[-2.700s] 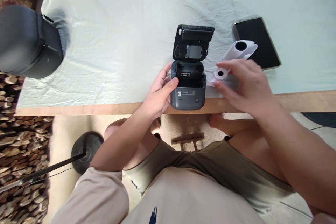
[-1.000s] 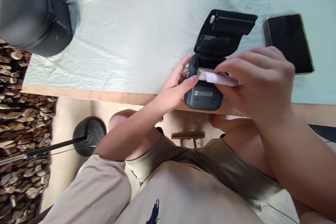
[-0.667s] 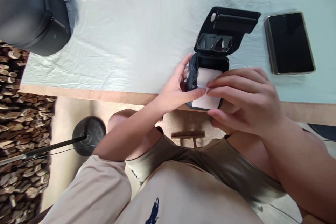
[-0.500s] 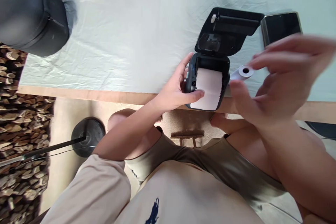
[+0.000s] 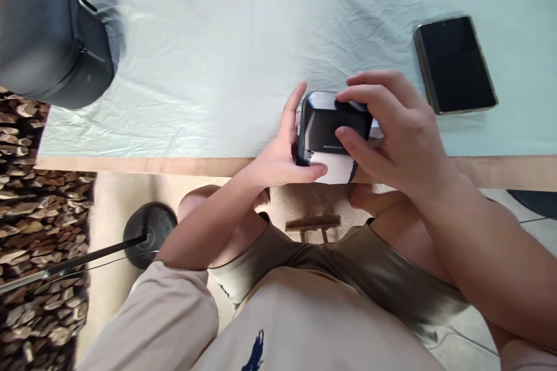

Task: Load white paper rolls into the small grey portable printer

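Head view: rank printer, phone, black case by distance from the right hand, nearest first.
1. printer: at the table's near edge, under the right hand, touched by it.
2. phone: flat on the cloth, farther back and to the right.
3. black case: far left corner, farthest.

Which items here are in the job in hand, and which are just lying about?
In hand:
- small printer, lid down, at the table edge
- white paper sticking out of its front
- left hand gripping its side
- right hand on its top

Lying about:
- phone, screen dark
- black case at the far left
- pale cloth
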`<state>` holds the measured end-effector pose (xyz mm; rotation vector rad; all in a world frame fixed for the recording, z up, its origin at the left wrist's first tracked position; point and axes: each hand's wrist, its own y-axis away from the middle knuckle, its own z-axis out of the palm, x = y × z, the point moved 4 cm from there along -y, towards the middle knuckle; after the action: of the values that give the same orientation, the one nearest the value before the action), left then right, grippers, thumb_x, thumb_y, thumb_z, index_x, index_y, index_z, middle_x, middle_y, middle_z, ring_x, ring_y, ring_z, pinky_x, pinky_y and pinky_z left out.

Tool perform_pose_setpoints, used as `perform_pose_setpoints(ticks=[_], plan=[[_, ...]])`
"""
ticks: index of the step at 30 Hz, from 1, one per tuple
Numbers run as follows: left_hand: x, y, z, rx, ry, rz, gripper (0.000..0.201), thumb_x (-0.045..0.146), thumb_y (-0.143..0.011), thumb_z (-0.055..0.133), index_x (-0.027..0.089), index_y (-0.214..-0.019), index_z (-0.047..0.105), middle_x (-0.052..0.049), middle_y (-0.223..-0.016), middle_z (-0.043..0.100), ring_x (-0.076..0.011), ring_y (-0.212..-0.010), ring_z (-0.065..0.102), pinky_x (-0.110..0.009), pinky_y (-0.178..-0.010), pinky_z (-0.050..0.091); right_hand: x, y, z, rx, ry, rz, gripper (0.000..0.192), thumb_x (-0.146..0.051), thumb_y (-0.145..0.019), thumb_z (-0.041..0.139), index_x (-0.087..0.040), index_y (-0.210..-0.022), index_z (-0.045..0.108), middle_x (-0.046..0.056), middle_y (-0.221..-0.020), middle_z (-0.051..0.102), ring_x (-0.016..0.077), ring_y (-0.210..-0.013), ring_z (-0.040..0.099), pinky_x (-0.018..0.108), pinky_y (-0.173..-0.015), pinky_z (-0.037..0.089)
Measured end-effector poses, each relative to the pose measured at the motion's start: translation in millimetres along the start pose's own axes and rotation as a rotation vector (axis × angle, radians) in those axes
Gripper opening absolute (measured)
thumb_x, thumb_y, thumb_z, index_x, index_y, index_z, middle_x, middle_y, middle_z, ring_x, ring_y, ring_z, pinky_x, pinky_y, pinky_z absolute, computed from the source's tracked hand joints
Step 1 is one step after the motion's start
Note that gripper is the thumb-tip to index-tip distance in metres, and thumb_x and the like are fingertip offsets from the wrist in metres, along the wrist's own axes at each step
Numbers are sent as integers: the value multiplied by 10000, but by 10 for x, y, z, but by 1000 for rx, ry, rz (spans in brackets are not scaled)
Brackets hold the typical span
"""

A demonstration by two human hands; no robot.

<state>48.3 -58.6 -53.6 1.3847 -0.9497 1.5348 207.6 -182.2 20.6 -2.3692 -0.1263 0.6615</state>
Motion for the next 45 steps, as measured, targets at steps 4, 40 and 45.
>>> perform_pose_setpoints(ticks=[4, 40, 45], plan=[[-48, -2, -13, 115, 106, 21, 1102, 695, -828, 922, 412, -1725, 347, -92, -1681, 543, -441, -1549, 628, -609, -1249, 607, -96, 2, 23, -94, 139, -30, 307, -350, -1118, 625, -220, -1391, 681, 161, -1527, 718, 316, -1341, 753, 477, -1116, 626], [-84, 21, -35, 271, 252, -5, 773, 721, -1044, 658, 429, -1729, 451, -3, -1215, 806, -318, -1363, 728, -478, -1228, 629, 56, 89, -57, -263, -37, -129, 674, -419, -1070, 718, -342, -1697, 483, 130, -1663, 616, 340, -1571, 617, 544, -1269, 589], [-69, -2, -25, 321, 217, -47, 754, 757, -1044, 621, 403, -1696, 493, -39, -1410, 760, -364, -1531, 663, -565, -1307, 588, 22, 28, -138, -165, 1, -122, 511, -424, -1060, 749, -291, -1537, 621, 151, -1504, 690, 299, -1368, 725, 480, -1115, 669]])
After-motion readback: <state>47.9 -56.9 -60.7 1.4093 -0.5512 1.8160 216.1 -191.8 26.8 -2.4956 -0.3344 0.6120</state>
